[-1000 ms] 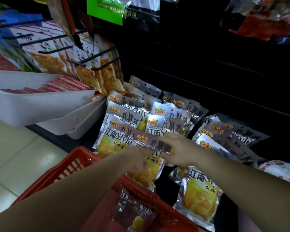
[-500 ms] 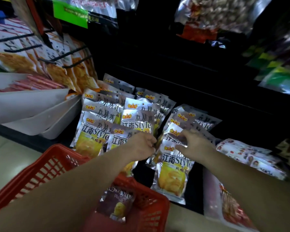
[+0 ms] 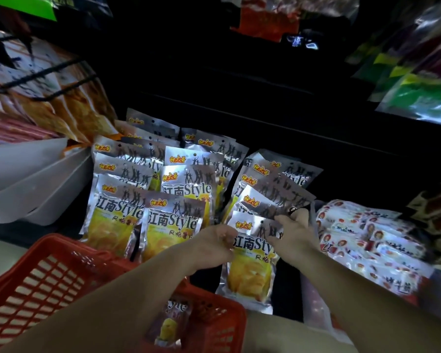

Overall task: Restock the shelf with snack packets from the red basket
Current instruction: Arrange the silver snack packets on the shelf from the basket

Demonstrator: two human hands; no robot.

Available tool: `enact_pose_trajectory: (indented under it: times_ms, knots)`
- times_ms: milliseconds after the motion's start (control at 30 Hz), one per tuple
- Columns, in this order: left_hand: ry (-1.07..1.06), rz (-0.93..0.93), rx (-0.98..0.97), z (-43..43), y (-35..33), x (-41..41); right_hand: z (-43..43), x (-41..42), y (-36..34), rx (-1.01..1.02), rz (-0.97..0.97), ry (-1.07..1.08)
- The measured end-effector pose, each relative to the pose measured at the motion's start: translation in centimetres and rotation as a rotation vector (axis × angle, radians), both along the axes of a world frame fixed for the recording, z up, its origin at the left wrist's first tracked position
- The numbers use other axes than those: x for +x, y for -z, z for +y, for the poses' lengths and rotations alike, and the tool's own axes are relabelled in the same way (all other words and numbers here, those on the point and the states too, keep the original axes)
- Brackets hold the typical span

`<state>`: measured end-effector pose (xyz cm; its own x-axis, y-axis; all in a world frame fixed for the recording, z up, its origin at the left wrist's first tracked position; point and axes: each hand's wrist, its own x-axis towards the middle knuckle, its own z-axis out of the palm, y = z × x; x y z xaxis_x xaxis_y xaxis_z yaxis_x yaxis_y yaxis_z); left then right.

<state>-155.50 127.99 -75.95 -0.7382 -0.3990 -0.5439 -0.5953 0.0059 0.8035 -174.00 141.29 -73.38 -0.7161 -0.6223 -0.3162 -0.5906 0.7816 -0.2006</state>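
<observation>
Past the left end of the shelf (image 3: 341, 174) sit the stacked white trays (image 3: 36, 179). Below them, in front of the shelf, is the red basket (image 3: 49, 284), and my left forearm crosses over it. One snack packet (image 3: 168, 324) lies in the basket's right part, its print blurred. On the shelf's left part, silver-and-yellow packets (image 3: 117, 217) lean in overlapping rows. My left hand (image 3: 214, 244) has its fingers curled, pinching the left edge of the front packet (image 3: 252, 266), which hangs over the shelf's front edge near the middle. My right hand (image 3: 293, 235) grips that same packet's upper right corner, just below more silver packets fanned out behind it. Toward the shelf's right end lie red-and-white packets (image 3: 367, 240).
</observation>
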Motion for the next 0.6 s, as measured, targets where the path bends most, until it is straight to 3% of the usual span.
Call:
enact_pose_trajectory:
  times_ms: [167, 333, 600]
  knots:
    - [-0.066, 0.023, -0.053, 0.1, 0.0, -0.1, 0.1, 0.2, -1.1, -0.124, 0.067, -0.108]
    - [-0.306, 0.198, -0.114, 0.0, -3.0, 0.5, -0.4, 1.5, -5.9, -0.328, -0.340, -0.153]
    - [-0.333, 0.453, -0.164, 2.6, -14.1, 5.3, 2.0, 5.7, -19.0, -0.625, -0.332, -0.212]
